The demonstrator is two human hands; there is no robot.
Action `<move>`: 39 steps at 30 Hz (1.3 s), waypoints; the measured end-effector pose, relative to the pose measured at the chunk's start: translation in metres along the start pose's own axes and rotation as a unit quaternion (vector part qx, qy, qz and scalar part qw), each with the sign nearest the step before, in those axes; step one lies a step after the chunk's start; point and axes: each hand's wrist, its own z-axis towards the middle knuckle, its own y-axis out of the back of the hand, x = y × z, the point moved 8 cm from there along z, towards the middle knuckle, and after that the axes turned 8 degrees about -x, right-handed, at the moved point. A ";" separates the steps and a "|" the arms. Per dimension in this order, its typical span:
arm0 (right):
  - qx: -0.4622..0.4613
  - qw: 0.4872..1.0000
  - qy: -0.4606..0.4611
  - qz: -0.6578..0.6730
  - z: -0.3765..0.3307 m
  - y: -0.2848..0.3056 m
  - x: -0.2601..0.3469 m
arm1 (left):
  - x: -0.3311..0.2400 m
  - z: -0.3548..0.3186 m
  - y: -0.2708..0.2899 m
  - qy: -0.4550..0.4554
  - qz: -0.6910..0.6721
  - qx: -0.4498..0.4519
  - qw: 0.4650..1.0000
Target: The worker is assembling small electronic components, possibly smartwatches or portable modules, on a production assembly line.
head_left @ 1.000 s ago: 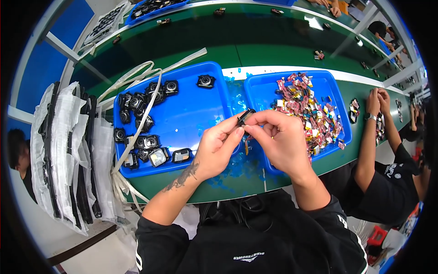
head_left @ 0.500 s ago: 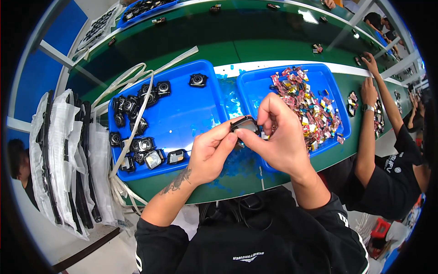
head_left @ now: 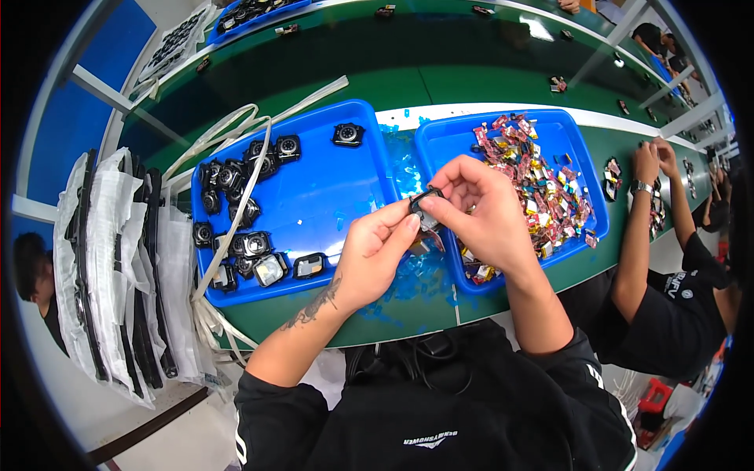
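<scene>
Between my two hands, above the gap between two blue trays, is a small black watch case (head_left: 425,206) tilted up from how a flat one lies. The fingertips of my left hand (head_left: 373,255) pinch its left side. My right hand (head_left: 491,224) grips the other side, thumb on its face and curled fingers behind. Something small and reddish shows just under the case, too small to name. Several black watch cases (head_left: 251,245) lie in the left tray (head_left: 322,196). A heap of small reddish circuit boards with yellow and white parts (head_left: 542,196) fills much of the right tray (head_left: 444,153).
White straps (head_left: 255,177) run across the left tray's side. Blue film scraps (head_left: 404,173) litter the green bench between the trays. Stacked trays in white wrapping (head_left: 118,267) stand at far left. At right, a co-worker's hands (head_left: 656,157) are over the bench, near more boards (head_left: 613,179).
The watch case has turned from lying nearly flat to a steeper tilt, with both hands still on it. The co-worker's hands have come together. The whole view has shifted slightly.
</scene>
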 end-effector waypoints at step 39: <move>-0.038 0.967 0.194 -0.161 -0.038 -0.010 0.049 | -0.018 0.005 0.018 -0.054 -0.064 -0.119 0.989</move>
